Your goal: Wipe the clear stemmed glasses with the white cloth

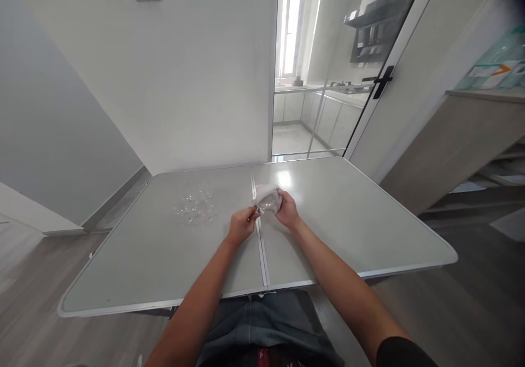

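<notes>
Above the table's middle seam, both my hands are closed around a clear glass (269,205) with a white cloth (266,190) draped over its far side. My right hand (287,210) grips the glass and cloth from the right. On the left, the fingers of my left hand (241,225) pinch together at the near left edge of the glass; whether they hold its stem or its rim is too small to tell. Several clear glass pieces (196,203) stand in a cluster on the table's left half, their exact shapes hard to make out.
The pale folding table (328,214) has a metal rim and a seam down its middle. Behind it rise a white wall (213,82) and a glass door (315,110) with a black handle (383,82). Wooden shelving (463,137) bearing wrapped bottles (498,63) stands at right.
</notes>
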`<state>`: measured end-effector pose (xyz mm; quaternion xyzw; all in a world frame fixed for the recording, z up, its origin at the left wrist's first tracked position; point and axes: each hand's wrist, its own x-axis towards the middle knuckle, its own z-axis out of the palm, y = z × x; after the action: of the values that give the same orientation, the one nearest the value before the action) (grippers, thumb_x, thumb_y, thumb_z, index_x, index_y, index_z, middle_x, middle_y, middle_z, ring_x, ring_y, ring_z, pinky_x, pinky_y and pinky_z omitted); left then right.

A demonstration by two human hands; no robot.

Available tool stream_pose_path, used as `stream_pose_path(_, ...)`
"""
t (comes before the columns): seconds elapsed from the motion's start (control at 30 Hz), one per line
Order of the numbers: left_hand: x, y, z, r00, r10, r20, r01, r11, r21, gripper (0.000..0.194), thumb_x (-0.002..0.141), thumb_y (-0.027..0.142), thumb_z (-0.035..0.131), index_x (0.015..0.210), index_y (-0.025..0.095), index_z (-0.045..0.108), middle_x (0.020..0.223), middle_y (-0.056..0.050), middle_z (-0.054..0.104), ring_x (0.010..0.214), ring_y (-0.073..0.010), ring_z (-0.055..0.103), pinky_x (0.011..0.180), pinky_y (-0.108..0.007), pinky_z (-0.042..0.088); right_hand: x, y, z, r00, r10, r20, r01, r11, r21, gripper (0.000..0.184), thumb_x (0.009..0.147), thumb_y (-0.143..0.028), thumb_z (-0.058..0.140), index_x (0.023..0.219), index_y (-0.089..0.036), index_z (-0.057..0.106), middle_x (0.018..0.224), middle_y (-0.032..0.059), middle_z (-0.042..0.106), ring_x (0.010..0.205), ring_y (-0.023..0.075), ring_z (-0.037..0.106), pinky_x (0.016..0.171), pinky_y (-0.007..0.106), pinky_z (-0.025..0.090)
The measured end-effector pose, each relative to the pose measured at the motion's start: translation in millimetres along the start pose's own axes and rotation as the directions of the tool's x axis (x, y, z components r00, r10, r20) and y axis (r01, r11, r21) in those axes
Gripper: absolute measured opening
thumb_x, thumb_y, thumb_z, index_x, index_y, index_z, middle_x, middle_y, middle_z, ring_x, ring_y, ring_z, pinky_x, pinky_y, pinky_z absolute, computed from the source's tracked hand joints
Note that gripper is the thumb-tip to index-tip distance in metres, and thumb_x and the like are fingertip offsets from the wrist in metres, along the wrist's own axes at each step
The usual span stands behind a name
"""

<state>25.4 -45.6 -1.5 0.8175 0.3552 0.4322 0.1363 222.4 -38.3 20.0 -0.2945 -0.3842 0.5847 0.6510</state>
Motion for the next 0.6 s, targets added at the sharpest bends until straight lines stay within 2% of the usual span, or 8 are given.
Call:
stream_pose_path(0.1,2,1,4.0,0.985,-0.169,-0.045,0.154,0.959,-0.238,0.016,0.096,0.033,0.052,0.097,0.02,0.061,0.074,-0.002,0.065,0.063,-0.013,0.06,0.063,-0.024,0.045,-1,10,15,0.999,0.018,0.027,-0.022,0.989,0.146,0.026,0.087,-0.045,0.056,0.099,-0.024,0.065,0.093,0.0029,0.071,0.087,0.0224,0.066,0.073,0.035,0.055)
stream_pose_path(0.17,4,1,7.0,0.955,-0.291,-0.057,0.244,0.88,-0.408,0.018,0.094,0.038,0.055,0.098,0.021,0.056,0.073,0.0,0.064,0.06,-0.0121,0.059,0.06,-0.023,0.046,-3,17,23,0.998,-0.054,0.021,0.051,0.989,0.14,0.029,0.09,-0.045,0.055,0.109,-0.025,0.063,0.105,0.0029,0.071,0.095,0.0215,0.066,0.079,0.034,0.055)
stream_pose_path(0.3,8,0,11.6,0.881,-0.472,0.013,0.377,0.687,-0.621,0.03,0.089,0.047,0.06,0.096,0.021,0.047,0.066,0.003,0.061,0.052,-0.01,0.052,0.054,-0.021,0.041,-10,25,27,0.965,-0.261,-0.001,0.258,0.953,-0.157,0.04,0.095,-0.047,0.049,0.131,-0.029,0.053,0.131,0.004,0.062,0.121,0.0218,0.057,0.103,0.039,0.048)
stream_pose_path(0.37,9,-2,12.4,0.853,-0.516,0.07,0.438,0.638,-0.633,0.033,0.087,0.05,0.061,0.089,0.021,0.048,0.062,0.004,0.059,0.05,-0.0099,0.05,0.052,-0.021,0.039,-12,23,26,0.952,-0.291,0.1,0.308,0.897,-0.316,0.044,0.095,-0.044,0.052,0.135,-0.027,0.053,0.142,0.0056,0.056,0.135,0.0232,0.047,0.116,0.042,0.036)
stream_pose_path(0.43,8,-4,11.7,0.843,-0.531,0.085,0.472,0.656,-0.589,0.031,0.086,0.048,0.062,0.085,0.02,0.05,0.059,0.004,0.057,0.049,-0.0106,0.048,0.052,-0.021,0.037,-12,17,24,0.905,-0.291,0.311,0.419,0.741,-0.525,0.045,0.095,-0.038,0.052,0.138,-0.025,0.053,0.147,0.0069,0.052,0.143,0.0241,0.038,0.123,0.046,0.021)
stream_pose_path(0.5,6,-3,9.8,0.873,-0.485,0.049,0.448,0.758,-0.474,0.022,0.084,0.04,0.063,0.084,0.02,0.054,0.058,0.003,0.057,0.05,-0.012,0.049,0.054,-0.023,0.036,-12,10,22,0.823,-0.248,0.511,0.562,0.488,-0.668,0.044,0.095,-0.03,0.049,0.139,-0.024,0.053,0.144,0.0074,0.056,0.144,0.0242,0.038,0.125,0.051,0.009)
stream_pose_path(0.57,4,-1,7.4,0.918,-0.396,0.014,0.382,0.873,-0.305,0.011,0.081,0.028,0.064,0.087,0.021,0.058,0.061,0.002,0.059,0.053,-0.0136,0.051,0.057,-0.024,0.034,-11,5,21,0.77,-0.23,0.595,0.638,0.318,-0.702,0.041,0.093,-0.024,0.048,0.132,-0.025,0.057,0.132,0.0069,0.064,0.135,0.0242,0.048,0.125,0.053,0.008)
stream_pose_path(0.6,2,2,6.2,0.936,-0.352,0.012,0.346,0.911,-0.223,0.01,0.08,0.024,0.064,0.089,0.022,0.06,0.063,0.002,0.06,0.055,-0.0144,0.052,0.058,-0.024,0.033,-10,3,19,0.765,-0.237,0.599,0.644,0.28,-0.711,0.037,0.091,-0.022,0.049,0.126,-0.025,0.061,0.124,0.0064,0.067,0.127,0.0242,0.053,0.123,0.053,0.013)
